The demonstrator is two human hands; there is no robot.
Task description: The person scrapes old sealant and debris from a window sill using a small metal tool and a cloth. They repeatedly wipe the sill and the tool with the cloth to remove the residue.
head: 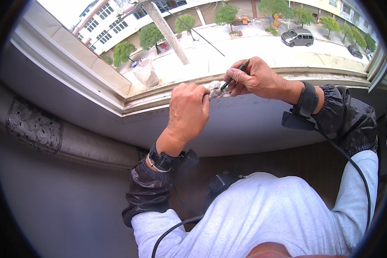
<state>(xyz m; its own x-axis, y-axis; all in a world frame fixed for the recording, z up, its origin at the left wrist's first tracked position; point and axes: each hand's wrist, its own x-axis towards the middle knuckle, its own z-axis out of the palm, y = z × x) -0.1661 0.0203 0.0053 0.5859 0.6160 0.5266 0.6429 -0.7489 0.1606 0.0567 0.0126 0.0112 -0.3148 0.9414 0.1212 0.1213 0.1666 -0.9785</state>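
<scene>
My right hand point(253, 79) grips a slim dark green tool point(234, 74), its kind unclear, slanting down to the left. Its lower tip meets or nearly meets a crumpled pale lump point(215, 90), perhaps cloth or paper, at the inner edge of the window frame point(154, 102). Beside that lump, my left hand point(189, 111) has its fingers curled over the sill edge. Its fingertips are at the lump's left side; whether they pinch it is hidden. Black straps go round both wrists, above dark sleeve covers.
The window stands open above a street with a concrete pole point(167, 32), trees and a parked van point(297, 37). A clear plastic container point(146, 74) sits outside the frame at left. Black cables point(348, 158) run along both arms. A patterned rolled or padded band point(35, 125) lies along the left wall.
</scene>
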